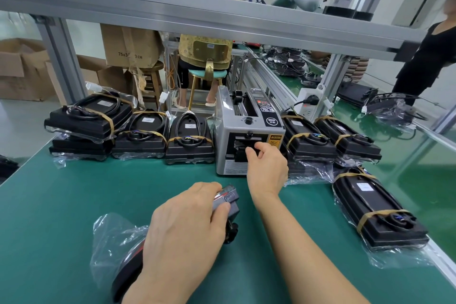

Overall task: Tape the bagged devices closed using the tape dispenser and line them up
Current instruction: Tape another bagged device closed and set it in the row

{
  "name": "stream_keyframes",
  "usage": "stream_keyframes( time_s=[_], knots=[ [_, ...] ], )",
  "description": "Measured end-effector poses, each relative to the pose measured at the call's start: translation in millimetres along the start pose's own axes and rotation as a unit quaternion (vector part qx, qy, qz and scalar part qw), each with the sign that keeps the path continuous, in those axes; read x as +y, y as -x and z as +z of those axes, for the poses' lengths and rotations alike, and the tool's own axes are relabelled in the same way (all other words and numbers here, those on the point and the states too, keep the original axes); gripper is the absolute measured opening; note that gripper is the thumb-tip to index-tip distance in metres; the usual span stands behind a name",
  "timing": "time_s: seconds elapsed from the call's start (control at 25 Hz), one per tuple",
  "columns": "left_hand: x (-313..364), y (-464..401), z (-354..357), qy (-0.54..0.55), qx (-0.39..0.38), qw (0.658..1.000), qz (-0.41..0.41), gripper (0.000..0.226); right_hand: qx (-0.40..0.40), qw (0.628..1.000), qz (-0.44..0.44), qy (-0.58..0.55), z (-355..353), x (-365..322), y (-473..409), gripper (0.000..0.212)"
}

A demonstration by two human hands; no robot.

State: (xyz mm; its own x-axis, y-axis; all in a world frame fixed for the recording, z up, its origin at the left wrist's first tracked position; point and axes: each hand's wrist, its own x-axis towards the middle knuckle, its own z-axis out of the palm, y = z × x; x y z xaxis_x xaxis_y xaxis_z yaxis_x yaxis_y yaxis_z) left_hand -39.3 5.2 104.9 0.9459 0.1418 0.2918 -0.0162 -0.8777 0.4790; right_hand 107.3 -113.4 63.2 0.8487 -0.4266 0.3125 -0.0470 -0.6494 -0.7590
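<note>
Reaching right hand [265, 166] pinches at tape dispenser [248, 131] outlet; left hand [187, 219] grips bagged device [172, 229] beneath it — loose bag mouth may spring open, tape may self-stick.

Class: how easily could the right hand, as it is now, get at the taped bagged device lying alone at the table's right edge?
Probably yes. The right hand is at the tape dispenser's outlet, and only bare green mat lies between it and that bagged device. Nothing stands in the way.
</note>
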Motion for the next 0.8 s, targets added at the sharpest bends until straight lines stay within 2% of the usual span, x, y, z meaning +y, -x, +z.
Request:
stream_keyframes(
  time_s=[0.24, 0.56, 0.68, 0.8],
  knots=[
    [-1.4, 0.3, 0.9, -0.005, 0.001, 1.000, 0.008, 0.032, 0.033, 0.999, -0.014, 0.016, 4.7, -2.5, -1.8, 0.018],
    [-3.1, 1.2, 1.8, 0.000, 0.003, 1.000, 0.025, 0.034, 0.065, 0.997, -0.030, -0.030, 14.8, 0.2, 1.4, 0.019],
    [-3.5, 2.0, 1.3, 0.005, -0.002, 1.000, 0.027, 0.033, 0.037, 0.992, -0.065, -0.104, 6.4, 0.3, 6.3, 0.017],
    [-4.5, 2.8, -0.8, 0.057, 0.000, 0.998, 0.018, 0.032, 0.021, 0.966, -0.128, -0.224, -26.5, 8.6, 25.7, 0.020]
  ],
)
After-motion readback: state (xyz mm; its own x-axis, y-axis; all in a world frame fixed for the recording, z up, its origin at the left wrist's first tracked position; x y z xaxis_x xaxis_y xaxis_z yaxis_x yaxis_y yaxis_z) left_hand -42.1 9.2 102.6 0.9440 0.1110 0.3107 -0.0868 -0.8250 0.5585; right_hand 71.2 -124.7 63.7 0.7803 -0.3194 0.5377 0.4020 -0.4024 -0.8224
